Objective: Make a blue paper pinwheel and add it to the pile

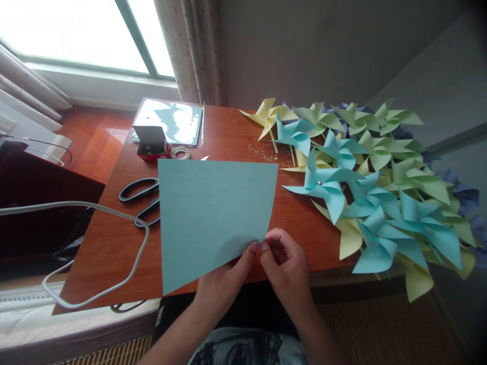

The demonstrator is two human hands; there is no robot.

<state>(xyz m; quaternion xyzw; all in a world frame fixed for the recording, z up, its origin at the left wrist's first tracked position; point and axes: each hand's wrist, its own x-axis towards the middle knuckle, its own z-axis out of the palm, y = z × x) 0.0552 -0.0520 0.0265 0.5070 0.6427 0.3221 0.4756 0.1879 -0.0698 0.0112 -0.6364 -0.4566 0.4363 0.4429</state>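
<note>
A flat sheet of blue-green paper [215,208] is held up over the near part of the table, tilted, with its lower right corner between my hands. My left hand [228,274] grips the sheet's lower edge, thumb on top and fingers hidden beneath it. Close beside it, my right hand [283,256] pinches the same corner between thumb and curled fingers. Scissors with black handles [142,203] lie to the left, their blades mostly covered by the sheet; a blade tip [205,157] shows past its top edge.
Many paper pinwheels, blue [327,185], yellow [266,117] and green [380,149], crowd the table's right side. Small bits [262,153] lie scattered near them. At the back left are an open small box [154,147], a tape roll [180,153] and packaged paper [171,121]. A white cable [142,253] loops at left.
</note>
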